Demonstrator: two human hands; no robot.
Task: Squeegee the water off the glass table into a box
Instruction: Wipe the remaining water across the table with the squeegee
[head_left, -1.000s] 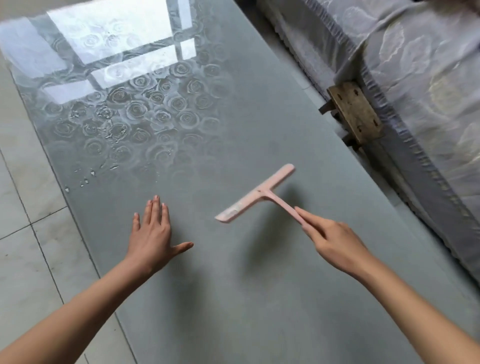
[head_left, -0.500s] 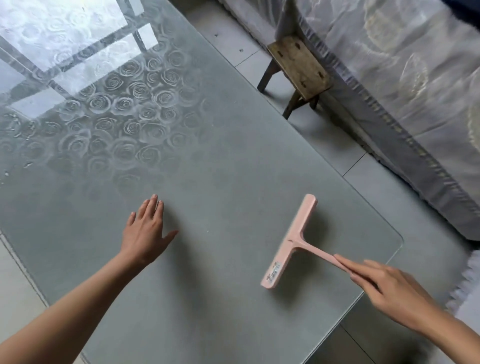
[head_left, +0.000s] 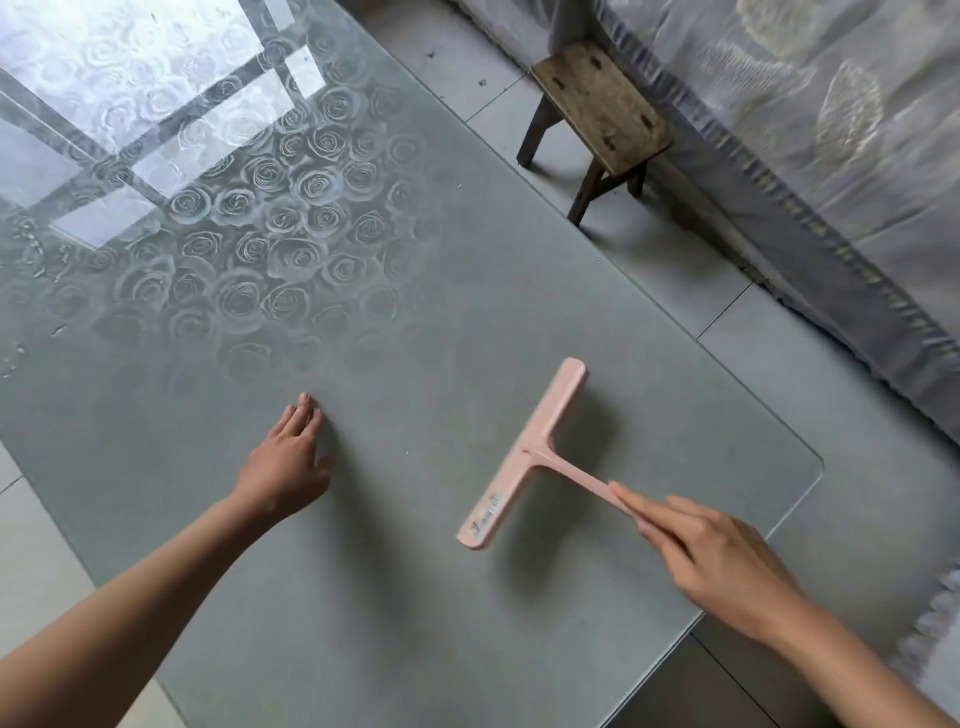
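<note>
Right hand (head_left: 711, 564) gripping pink squeegee (head_left: 524, 454) at four o'clock on glass table (head_left: 415, 597), left hand (head_left: 285, 460) flat, fingers straight, at nine o'clock

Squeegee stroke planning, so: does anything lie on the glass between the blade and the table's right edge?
Nothing visible does: beyond the squeegee, only its handle and the right hand gripping it lie toward that edge of the table. No box is in view.

The rose-patterned glass table (head_left: 415, 312) carries the flat left hand (head_left: 288, 467), the pink squeegee (head_left: 524, 452) to its right, and water droplets (head_left: 15, 358) farther out on its left.
</note>
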